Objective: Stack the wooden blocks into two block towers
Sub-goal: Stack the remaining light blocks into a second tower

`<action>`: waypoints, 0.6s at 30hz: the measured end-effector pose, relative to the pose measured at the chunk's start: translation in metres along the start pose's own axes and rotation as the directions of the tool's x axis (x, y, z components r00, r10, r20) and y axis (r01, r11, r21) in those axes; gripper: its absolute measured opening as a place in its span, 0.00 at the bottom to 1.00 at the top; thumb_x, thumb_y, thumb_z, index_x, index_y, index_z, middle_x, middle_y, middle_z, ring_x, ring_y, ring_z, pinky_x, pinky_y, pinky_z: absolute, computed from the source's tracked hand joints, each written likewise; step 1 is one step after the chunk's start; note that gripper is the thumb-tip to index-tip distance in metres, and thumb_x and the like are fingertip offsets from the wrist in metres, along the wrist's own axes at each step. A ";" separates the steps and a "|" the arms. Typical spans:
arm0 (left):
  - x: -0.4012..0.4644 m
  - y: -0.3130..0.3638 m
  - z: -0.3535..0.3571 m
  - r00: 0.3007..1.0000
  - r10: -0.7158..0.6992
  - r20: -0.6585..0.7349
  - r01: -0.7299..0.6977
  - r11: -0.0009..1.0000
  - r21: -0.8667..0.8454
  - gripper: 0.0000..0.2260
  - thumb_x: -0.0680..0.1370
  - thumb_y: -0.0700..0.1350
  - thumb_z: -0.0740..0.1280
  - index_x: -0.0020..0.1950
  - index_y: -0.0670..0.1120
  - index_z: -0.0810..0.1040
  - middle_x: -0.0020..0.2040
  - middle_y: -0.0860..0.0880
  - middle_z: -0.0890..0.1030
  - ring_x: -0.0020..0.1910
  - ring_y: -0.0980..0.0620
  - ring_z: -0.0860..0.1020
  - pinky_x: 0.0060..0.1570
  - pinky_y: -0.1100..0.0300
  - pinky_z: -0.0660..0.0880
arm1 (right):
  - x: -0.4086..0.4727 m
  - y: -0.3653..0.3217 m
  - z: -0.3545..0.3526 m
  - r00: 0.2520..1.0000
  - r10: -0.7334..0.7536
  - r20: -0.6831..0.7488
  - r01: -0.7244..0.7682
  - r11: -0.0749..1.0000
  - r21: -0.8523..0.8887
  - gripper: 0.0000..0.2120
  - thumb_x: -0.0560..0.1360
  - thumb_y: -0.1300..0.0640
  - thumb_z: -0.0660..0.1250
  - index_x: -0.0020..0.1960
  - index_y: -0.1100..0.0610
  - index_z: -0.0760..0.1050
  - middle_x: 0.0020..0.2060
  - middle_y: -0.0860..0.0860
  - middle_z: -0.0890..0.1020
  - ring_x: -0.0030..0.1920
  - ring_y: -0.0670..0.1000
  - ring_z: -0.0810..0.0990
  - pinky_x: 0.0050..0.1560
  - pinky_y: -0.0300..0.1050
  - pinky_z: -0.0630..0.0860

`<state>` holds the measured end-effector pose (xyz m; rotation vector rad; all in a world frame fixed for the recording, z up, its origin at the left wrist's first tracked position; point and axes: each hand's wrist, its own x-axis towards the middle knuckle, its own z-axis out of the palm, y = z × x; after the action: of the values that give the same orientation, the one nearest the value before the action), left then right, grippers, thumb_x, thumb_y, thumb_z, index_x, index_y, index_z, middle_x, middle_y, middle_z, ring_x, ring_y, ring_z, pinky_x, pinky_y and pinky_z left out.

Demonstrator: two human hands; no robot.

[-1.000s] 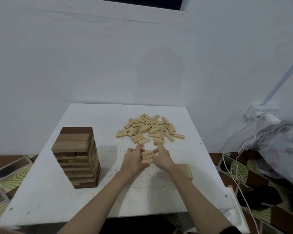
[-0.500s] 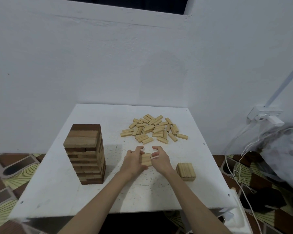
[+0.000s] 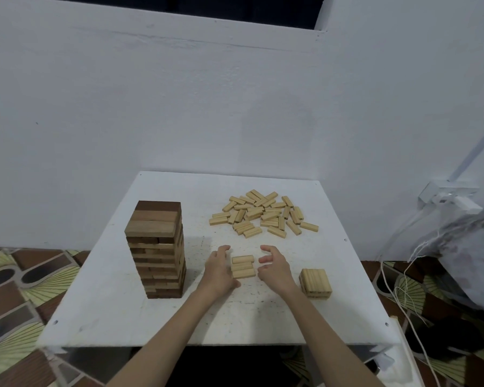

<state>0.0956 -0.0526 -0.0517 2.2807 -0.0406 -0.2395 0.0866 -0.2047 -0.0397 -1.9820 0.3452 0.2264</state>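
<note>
- Fingers (image 3: 225, 251) of left hand (image 3: 217, 272) loosely curved, released, gripping nothing; they lie against the left ends of a row of three pale blocks (image 3: 243, 266), thumb low by the nearest block.
- Right hand (image 3: 274, 268) just right of the same row, apart from it; its fingers (image 3: 267, 250) arched and spread, released, holding nothing.
- Three pale blocks lie flat on the bench (image 3: 118, 303), side by side and touching, long sides running left to right, between the two hands.
- Short pale stack (image 3: 315, 282) sits to the right of the right hand, near the bench's right edge; top layer shows blocks running front to back. Layer count cannot be told from this angle.
- Loose pile of pale blocks (image 3: 263, 213) lies farther back on the bench, right of centre, scattered at mixed angles, some overlapping, well apart from the hands.
- Tall tower of darker blocks (image 3: 158, 250) stands upright on the left part of the bench, well left of the left hand; many layers, top layer mixing dark and lighter brown wood.
- Bench top white, speckled with small marks, set against a white wall (image 3: 179, 107).
- White socket box (image 3: 447, 195) with a plug is on the wall at right; white cables (image 3: 397, 289) hang from it toward the patterned floor (image 3: 17, 275).
- Pale patterned cloth bundle (image 3: 470, 247) at far right edge.
</note>
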 end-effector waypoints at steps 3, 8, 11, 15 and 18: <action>-0.003 -0.001 -0.002 0.999 -0.049 -0.002 0.049 0.996 -0.073 0.39 0.67 0.36 0.76 0.72 0.46 0.60 0.64 0.45 0.68 0.59 0.49 0.71 0.57 0.55 0.74 | 0.000 -0.001 0.001 1.000 -0.001 0.007 0.001 1.000 0.005 0.28 0.72 0.72 0.61 0.69 0.53 0.65 0.54 0.52 0.74 0.48 0.50 0.75 0.35 0.36 0.72; -0.005 0.001 -0.002 0.996 -0.077 -0.041 0.071 0.988 -0.134 0.35 0.67 0.35 0.75 0.71 0.43 0.63 0.53 0.47 0.72 0.49 0.50 0.75 0.47 0.61 0.76 | -0.001 -0.002 0.002 1.000 -0.007 0.008 0.007 1.000 0.002 0.28 0.72 0.72 0.59 0.69 0.54 0.66 0.54 0.52 0.74 0.46 0.47 0.74 0.33 0.35 0.71; -0.006 0.003 0.000 0.996 -0.073 -0.059 0.063 0.986 -0.153 0.33 0.69 0.34 0.74 0.70 0.42 0.64 0.50 0.47 0.73 0.46 0.52 0.74 0.42 0.64 0.76 | -0.002 -0.002 0.003 1.000 -0.014 0.014 0.014 1.000 -0.002 0.28 0.72 0.71 0.60 0.69 0.54 0.65 0.54 0.51 0.74 0.45 0.48 0.74 0.34 0.36 0.72; -0.007 0.004 0.001 0.996 -0.059 -0.070 0.046 0.985 -0.165 0.30 0.70 0.34 0.72 0.70 0.42 0.64 0.49 0.48 0.72 0.41 0.57 0.72 0.36 0.70 0.71 | -0.004 -0.003 0.005 0.999 -0.022 0.024 0.022 1.000 -0.007 0.28 0.72 0.71 0.63 0.70 0.54 0.65 0.54 0.51 0.74 0.48 0.49 0.75 0.35 0.36 0.72; -0.006 0.004 0.002 0.994 -0.068 -0.080 0.052 0.981 -0.185 0.29 0.71 0.32 0.70 0.70 0.41 0.64 0.48 0.48 0.73 0.38 0.58 0.71 0.34 0.72 0.72 | -0.004 -0.002 0.006 1.000 -0.024 0.014 0.023 1.000 0.019 0.28 0.72 0.70 0.65 0.69 0.55 0.66 0.53 0.52 0.74 0.47 0.50 0.76 0.37 0.38 0.74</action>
<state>0.0891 -0.0560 -0.0493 2.1086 0.0916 -0.1692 0.0831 -0.1979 -0.0393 -1.9635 0.3135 0.2217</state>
